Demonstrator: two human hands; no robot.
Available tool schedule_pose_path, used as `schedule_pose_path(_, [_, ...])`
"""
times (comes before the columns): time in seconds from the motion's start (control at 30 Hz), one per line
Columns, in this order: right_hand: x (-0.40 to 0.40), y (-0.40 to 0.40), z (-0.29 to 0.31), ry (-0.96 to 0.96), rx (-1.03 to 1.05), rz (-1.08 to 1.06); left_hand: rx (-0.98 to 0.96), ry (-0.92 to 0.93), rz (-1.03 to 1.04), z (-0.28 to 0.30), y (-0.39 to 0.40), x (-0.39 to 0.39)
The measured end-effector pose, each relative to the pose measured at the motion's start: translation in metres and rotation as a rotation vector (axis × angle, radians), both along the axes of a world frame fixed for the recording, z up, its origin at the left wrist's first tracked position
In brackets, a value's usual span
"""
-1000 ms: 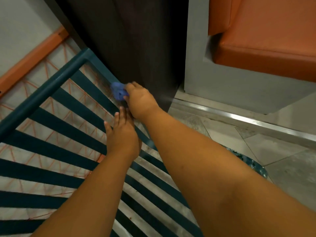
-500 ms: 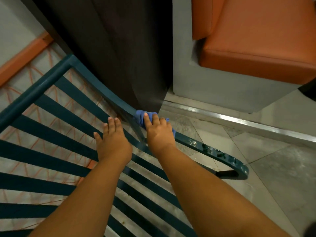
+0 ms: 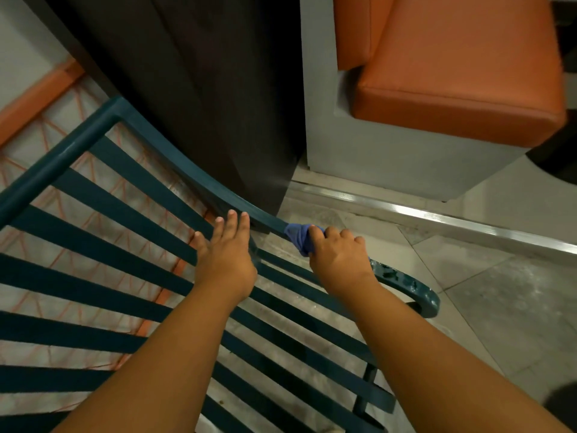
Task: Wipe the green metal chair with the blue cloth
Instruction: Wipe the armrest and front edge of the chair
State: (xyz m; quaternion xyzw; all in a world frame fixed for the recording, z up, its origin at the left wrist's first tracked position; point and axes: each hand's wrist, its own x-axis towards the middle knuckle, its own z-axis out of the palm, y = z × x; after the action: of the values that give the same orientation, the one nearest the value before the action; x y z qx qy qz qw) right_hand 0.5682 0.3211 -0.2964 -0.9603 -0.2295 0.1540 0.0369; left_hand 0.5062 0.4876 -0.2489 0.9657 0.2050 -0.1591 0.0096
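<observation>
The green metal chair (image 3: 103, 185) fills the lower left, its flat slats running across the frame and its curved armrest sweeping down to the right. My right hand (image 3: 338, 260) grips the blue cloth (image 3: 298, 237) wrapped around the armrest, near its lower curve. The armrest's wet, shiny end (image 3: 418, 290) shows just past my wrist. My left hand (image 3: 226, 254) rests flat on the slats beside the armrest, fingers straight and holding nothing.
A dark wooden panel (image 3: 193, 89) stands right behind the armrest. An orange cushioned seat (image 3: 452, 73) on a grey base sits at the upper right. A metal floor strip (image 3: 437, 217) crosses grey tiles. A patterned orange and white floor shows through the slats.
My right hand has slid the blue cloth down the armrest from its upper part toward the curved end. My left hand stayed on the slats.
</observation>
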Motion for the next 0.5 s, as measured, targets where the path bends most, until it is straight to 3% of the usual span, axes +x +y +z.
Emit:
schedule_pose_path(0.1, [0.011,0.011,0.006,0.083,-0.003,-0.011,-0.005,0.025,-0.084,-0.002,-0.004,0.003])
schedule_pose_path(0.27, [0.011,0.02,-0.004,0.046,0.074,0.099,-0.03,0.051,-0.193,-0.003,-0.018,0.017])
schedule_pose_path(0.5, [-0.003,-0.043,-0.005,0.028,0.059,0.048,0.05,0.314,-0.345,-0.008,-0.022,0.037])
